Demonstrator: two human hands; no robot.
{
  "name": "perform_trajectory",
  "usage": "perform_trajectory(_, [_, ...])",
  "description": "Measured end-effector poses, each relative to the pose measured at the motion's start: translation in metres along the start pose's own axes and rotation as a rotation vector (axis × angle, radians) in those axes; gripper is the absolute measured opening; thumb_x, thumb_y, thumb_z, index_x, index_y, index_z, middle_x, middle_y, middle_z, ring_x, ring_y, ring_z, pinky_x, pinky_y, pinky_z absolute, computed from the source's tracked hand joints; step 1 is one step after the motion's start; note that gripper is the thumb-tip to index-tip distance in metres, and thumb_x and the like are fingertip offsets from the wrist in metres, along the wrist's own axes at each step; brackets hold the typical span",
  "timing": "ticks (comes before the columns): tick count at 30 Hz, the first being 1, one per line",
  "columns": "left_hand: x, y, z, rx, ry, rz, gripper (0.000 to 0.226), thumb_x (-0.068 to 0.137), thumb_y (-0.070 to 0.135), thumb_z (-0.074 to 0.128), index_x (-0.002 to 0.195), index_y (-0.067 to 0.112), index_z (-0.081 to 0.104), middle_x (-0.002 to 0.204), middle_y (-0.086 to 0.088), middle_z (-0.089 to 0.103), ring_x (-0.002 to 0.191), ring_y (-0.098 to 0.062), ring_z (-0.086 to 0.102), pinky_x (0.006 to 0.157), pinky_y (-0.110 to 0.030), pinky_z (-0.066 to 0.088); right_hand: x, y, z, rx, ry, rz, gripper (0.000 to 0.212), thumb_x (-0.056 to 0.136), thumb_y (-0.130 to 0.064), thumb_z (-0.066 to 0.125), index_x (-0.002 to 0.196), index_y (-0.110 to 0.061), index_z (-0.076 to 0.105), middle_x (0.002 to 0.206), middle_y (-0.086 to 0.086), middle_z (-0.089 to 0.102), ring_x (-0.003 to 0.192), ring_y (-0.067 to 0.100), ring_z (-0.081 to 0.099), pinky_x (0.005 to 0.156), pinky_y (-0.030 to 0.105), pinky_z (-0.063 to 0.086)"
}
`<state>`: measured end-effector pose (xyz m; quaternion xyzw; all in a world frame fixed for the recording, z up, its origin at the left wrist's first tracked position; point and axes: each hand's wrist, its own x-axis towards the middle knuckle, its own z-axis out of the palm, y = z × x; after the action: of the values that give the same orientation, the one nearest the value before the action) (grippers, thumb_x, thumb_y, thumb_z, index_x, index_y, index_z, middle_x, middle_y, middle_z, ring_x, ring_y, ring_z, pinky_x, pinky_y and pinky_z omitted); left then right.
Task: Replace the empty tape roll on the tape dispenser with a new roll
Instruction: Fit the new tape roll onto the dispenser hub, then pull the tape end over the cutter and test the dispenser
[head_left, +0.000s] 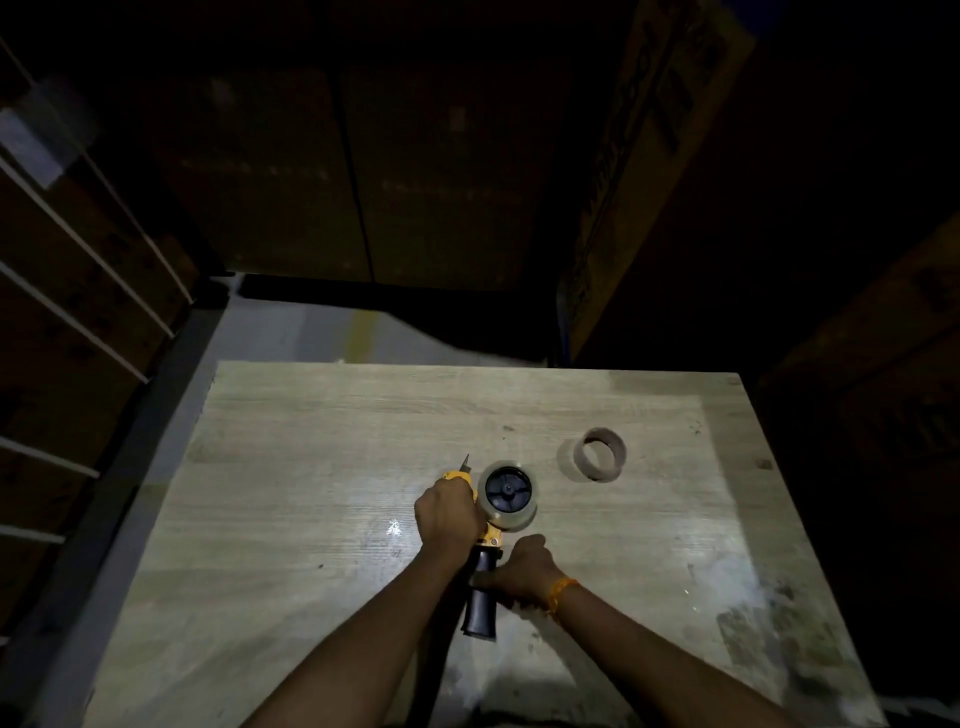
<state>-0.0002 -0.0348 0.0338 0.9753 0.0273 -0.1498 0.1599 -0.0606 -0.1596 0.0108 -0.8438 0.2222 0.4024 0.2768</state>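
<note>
A yellow tape dispenser (485, 535) with a black handle lies on the wooden table (311, 441), its blade end pointing away from me. A clear tape roll (508, 494) sits on the dispenser's black hub. My left hand (448, 514) is closed over the yellow front part of the dispenser, left of the roll. My right hand (522, 569) grips the black handle near its top. An empty brown cardboard core (601, 453) stands on the table to the right of the dispenser, apart from both hands.
Stacked cardboard boxes (78, 291) with white straps rise at the left, and more dark boxes (649, 156) stand behind and to the right of the table. A grey floor strip (322, 327) shows beyond the far table edge.
</note>
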Motion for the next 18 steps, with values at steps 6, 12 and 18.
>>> perform_trajectory(6, [0.000, 0.000, 0.010, 0.032, 0.022, -0.008, 0.009, 0.082, 0.021, 0.061, 0.079, 0.022, 0.069, 0.086, -0.001, 0.072, 0.080, -0.022, 0.072, 0.059, -0.027, 0.039, -0.015, -0.005, 0.005, 0.209, 0.000, -0.014, 0.045, 0.071, -0.039, 0.088, 0.061, -0.019, 0.049, 0.064, -0.003, 0.054, 0.056, 0.005, 0.053, 0.052, 0.019, 0.043])
perform_trajectory(12, [0.003, -0.002, 0.014, 0.077, -0.004, 0.009, 0.012, 0.086, 0.024, 0.060, 0.082, 0.024, 0.072, 0.084, -0.001, 0.073, 0.079, -0.023, 0.074, 0.059, -0.029, 0.043, -0.021, -0.015, 0.016, 0.401, -0.071, -0.039, 0.025, 0.083, -0.010, 0.075, 0.069, -0.022, 0.057, 0.070, -0.004, 0.060, 0.075, 0.019, 0.067, 0.068, 0.030, 0.052])
perform_trajectory(18, [0.011, -0.014, 0.006, 0.122, -0.032, 0.131, 0.010, 0.084, 0.028, 0.068, 0.087, 0.022, 0.075, 0.092, -0.004, 0.073, 0.087, -0.027, 0.073, 0.064, -0.028, 0.041, -0.005, -0.002, 0.039, 0.520, -0.014, -0.050, 0.021, 0.067, -0.024, 0.067, 0.085, -0.014, 0.064, 0.072, 0.005, 0.069, 0.060, 0.023, 0.065, 0.066, 0.043, 0.059])
